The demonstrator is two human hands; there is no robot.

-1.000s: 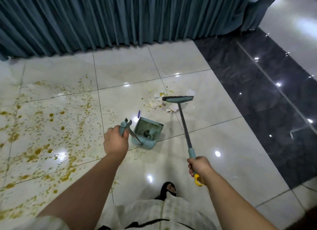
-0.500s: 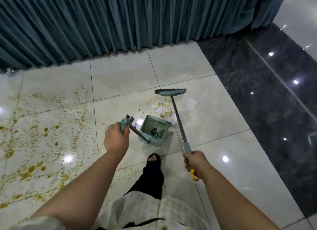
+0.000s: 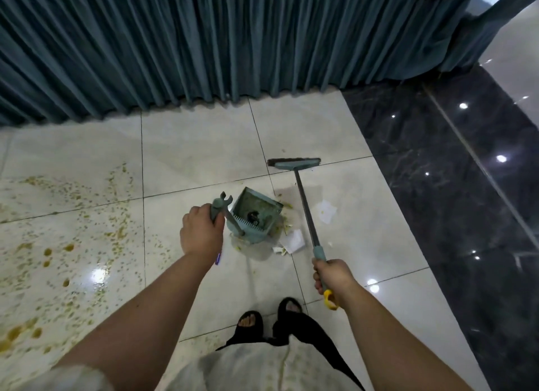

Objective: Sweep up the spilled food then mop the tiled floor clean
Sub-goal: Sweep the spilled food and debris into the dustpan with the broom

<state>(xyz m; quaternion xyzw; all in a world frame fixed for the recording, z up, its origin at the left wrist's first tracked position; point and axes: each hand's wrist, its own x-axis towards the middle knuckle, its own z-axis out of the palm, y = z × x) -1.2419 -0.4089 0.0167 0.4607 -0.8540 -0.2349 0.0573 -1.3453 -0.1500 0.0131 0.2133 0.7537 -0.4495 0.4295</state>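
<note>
My left hand (image 3: 199, 233) grips the handle of a teal dustpan (image 3: 256, 215), which stands on the pale tiled floor (image 3: 201, 145) with dark debris inside. My right hand (image 3: 332, 277) holds the teal grip of a broom (image 3: 304, 204). The broom's head (image 3: 294, 163) rests on the tiles beyond the dustpan. White paper scraps (image 3: 293, 241) and small food bits lie just right of the dustpan, between it and the broom shaft. Yellow-brown spilled food (image 3: 58, 250) is spattered over the tiles to the left.
A pleated teal curtain (image 3: 204, 46) runs along the far side. Dark polished tiles (image 3: 455, 204) cover the floor to the right. My feet in black sandals (image 3: 268, 314) stand just behind the dustpan. Another paper scrap (image 3: 326, 211) lies right of the broom shaft.
I have stepped forward, so dustpan and scraps are nearer my feet. The broom head has moved away from the scraps to the far side, past the dustpan.
</note>
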